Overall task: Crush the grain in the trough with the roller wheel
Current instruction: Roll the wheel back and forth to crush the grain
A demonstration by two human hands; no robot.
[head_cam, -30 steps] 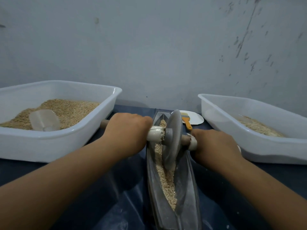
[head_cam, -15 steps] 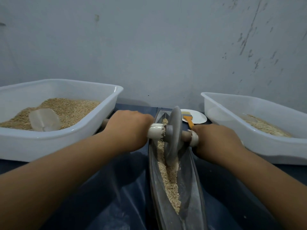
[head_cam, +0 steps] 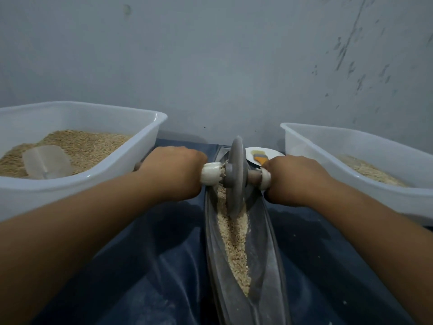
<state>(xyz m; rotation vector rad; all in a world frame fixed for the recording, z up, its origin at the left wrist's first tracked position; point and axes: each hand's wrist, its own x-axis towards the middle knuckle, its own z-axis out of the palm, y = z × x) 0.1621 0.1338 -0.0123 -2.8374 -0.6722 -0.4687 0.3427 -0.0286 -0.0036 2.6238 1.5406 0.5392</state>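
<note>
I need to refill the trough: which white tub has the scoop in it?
The left tub, beside the left hand: a clear scoop lies on its grain. The right tub holds only a little grain.

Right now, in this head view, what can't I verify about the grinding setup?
- Fingers of the left hand and right hand: curled under the axle, hidden by the hands' backs.
- Near end of the trough: cut off by the bottom edge.
- Where the roller wheel meets the grain: hidden by the disc.
- Brush on the plate: partly behind the wheel and right hand.
</note>
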